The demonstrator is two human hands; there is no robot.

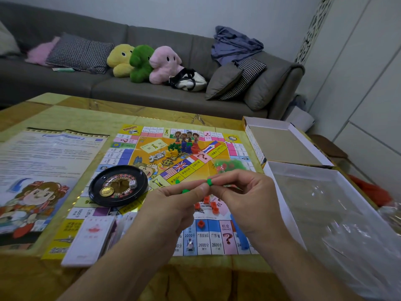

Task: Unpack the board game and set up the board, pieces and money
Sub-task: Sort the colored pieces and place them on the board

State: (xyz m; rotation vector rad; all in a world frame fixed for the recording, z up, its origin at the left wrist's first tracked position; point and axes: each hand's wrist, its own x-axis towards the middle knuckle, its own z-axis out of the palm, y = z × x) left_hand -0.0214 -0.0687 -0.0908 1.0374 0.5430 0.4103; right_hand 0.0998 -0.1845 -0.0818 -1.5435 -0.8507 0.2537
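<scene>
The game board (pixel 152 161) lies unfolded on the table. Above its near half, my right hand (pixel 245 198) pinches a small green house piece (pixel 209 182), and my left hand (pixel 173 203) meets it with thumb and fingers at the same piece. More green pieces (pixel 185 191) and red house pieces (pixel 206 199) lie on the board below my hands. A small plastic bag of green and red pieces (pixel 230 166) rests just beyond. Coloured pawns (pixel 184 147) stand near the board's centre. A black roulette wheel (pixel 118 185) with a die and a coin sits on the board's left.
A rules sheet (pixel 43 170) lies left of the board. Card and money stacks (pixel 91 237) sit at the front left. The open box halves (pixel 284 144) and a clear plastic insert (pixel 336 213) stand at the right. A grey sofa (pixel 130 90) with plush toys is behind the table.
</scene>
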